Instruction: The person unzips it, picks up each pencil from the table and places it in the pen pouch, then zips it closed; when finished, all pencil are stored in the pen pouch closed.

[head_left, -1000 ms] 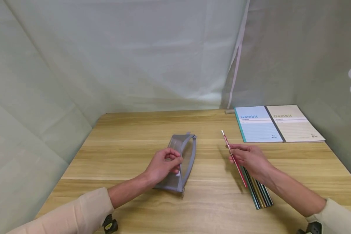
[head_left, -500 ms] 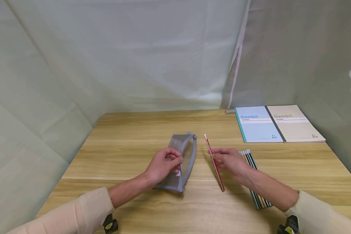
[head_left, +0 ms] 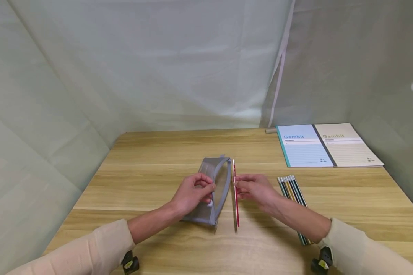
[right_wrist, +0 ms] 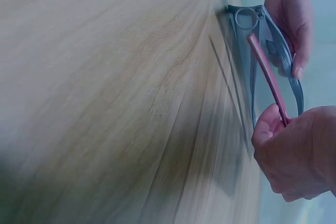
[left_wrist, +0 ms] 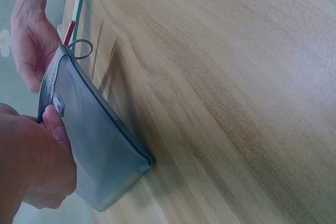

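A grey see-through pencil case (head_left: 206, 212) stands on the table with its zip side gaping toward the right. My left hand (head_left: 192, 194) pinches the near-left edge of that mouth between thumb and fingers. Just right of the opening, my right hand (head_left: 256, 190) holds a red pencil (head_left: 237, 210) at about its middle, lined up along the mouth and outside it. In the right wrist view the red pencil (right_wrist: 269, 77) shows in front of the case, whose zip pull ring (right_wrist: 247, 18) hangs at one end.
Several pencils (head_left: 289, 187), dark striped and one gold, lie side by side under the right forearm. A blue notebook (head_left: 304, 147) and a beige notebook (head_left: 345, 145) lie at the back right. Cloth walls (head_left: 192, 68) enclose the wooden table (head_left: 151, 160).
My right hand has carried the red pencil leftward from beside the other pencils to the case's mouth, turning it nearly in line with the opening. The left hand and case have stayed put.
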Demonstrator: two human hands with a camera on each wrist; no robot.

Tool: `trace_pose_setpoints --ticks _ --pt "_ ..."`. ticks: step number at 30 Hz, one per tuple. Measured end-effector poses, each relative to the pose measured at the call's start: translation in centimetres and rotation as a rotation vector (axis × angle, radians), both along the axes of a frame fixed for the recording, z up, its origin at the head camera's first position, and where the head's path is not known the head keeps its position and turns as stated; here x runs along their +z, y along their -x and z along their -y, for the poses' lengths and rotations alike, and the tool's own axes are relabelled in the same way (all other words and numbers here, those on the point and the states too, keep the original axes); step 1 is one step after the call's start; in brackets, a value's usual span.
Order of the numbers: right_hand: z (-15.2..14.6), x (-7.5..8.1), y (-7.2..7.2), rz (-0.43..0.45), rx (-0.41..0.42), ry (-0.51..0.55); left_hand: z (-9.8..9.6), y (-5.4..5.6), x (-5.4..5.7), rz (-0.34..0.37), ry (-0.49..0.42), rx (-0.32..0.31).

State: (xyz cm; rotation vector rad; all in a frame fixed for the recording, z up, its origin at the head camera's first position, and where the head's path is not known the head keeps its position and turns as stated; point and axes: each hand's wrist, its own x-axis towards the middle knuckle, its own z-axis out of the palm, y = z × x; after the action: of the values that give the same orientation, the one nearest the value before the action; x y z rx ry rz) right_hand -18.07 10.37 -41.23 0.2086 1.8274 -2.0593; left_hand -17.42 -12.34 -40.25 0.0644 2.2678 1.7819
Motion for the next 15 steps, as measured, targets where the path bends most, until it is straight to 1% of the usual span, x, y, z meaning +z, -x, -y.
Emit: trace_pose_setpoints --ticks 8,15 --pt "1.2 -0.3 0.7 0.004 0.042 0.030 0.0 0.1 -0.1 0.009 0.023 0.003" --pt "2.0 -0.6 1.3 0.022 0.044 0.040 -0.1 0.0 -0.1 0.007 0.012 -0.004"
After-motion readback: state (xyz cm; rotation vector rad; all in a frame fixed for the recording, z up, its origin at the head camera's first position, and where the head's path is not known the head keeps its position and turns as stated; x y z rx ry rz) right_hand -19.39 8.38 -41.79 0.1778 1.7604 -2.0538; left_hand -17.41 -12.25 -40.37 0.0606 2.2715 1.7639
